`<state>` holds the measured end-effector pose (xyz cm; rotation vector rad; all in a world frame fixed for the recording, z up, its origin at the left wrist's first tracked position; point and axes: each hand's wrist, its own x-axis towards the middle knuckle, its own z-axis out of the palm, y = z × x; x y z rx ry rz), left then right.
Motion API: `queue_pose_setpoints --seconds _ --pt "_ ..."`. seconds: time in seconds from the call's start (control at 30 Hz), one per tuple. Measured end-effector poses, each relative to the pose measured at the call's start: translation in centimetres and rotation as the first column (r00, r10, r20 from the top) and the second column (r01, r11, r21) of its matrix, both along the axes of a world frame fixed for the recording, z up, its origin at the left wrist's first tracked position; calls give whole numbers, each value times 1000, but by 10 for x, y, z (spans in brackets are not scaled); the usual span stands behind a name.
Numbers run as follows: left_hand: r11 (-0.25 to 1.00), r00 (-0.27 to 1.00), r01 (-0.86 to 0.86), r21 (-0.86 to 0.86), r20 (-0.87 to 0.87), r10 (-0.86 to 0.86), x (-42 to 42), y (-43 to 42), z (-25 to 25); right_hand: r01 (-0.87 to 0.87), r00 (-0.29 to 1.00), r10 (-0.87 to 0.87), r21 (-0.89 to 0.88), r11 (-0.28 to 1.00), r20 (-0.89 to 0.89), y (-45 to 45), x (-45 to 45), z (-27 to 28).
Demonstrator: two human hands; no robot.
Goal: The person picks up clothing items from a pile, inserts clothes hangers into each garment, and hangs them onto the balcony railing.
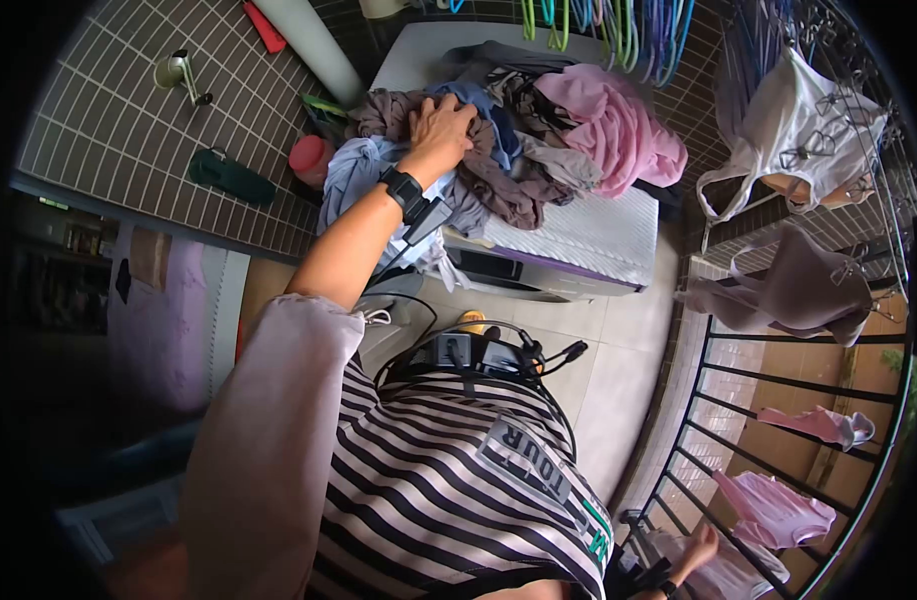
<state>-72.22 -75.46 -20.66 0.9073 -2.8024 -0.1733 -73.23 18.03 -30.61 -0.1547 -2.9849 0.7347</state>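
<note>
My left hand (pixel 441 133) rests on a heap of clothes, its fingers bent and apart over a grey-brown garment (pixel 509 195) and a dark blue one (pixel 494 125). Light blue cloth (pixel 359 165) hangs off the heap's near left side, and a pink garment (pixel 614 120) lies on its right. The heap sits on a white, ridged machine top (pixel 609 235). Far from it, at the lower right, my right hand (pixel 697 552) is beside the black railing, near a pale hanging garment (pixel 739 570); its fingers are too small and unclear to read.
Coloured hangers (pixel 619 35) hang above the machine. A white top (pixel 794 130), a mauve garment (pixel 809 285) and pink clothes (pixel 774 508) hang along the railing (pixel 799 380). Left of the heap are a red-lidded container (pixel 309 155) and a tiled wall (pixel 109 125). Cables (pixel 534 350) hang at my waist.
</note>
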Motion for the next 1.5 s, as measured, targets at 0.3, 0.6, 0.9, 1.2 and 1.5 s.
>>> queue_pose_setpoints --seconds 0.3,0.6,0.9,1.2,1.5 --pt "593 522 568 571 -807 276 97 -52 -18 -571 735 613 -221 790 290 -412 -40 95" --pt "636 734 481 603 -674 84 172 -49 -40 -776 440 895 -535 335 -78 -704 -76 132" --pt "764 834 412 497 -543 -96 206 -52 -42 -783 522 798 -541 307 -302 -897 -111 32" --pt "447 834 453 771 -544 94 213 -43 -12 -464 563 815 -868 175 -137 -851 -51 107" --pt "785 781 148 601 -559 280 166 -48 -25 -374 865 341 -926 -49 -368 -748 -87 223"
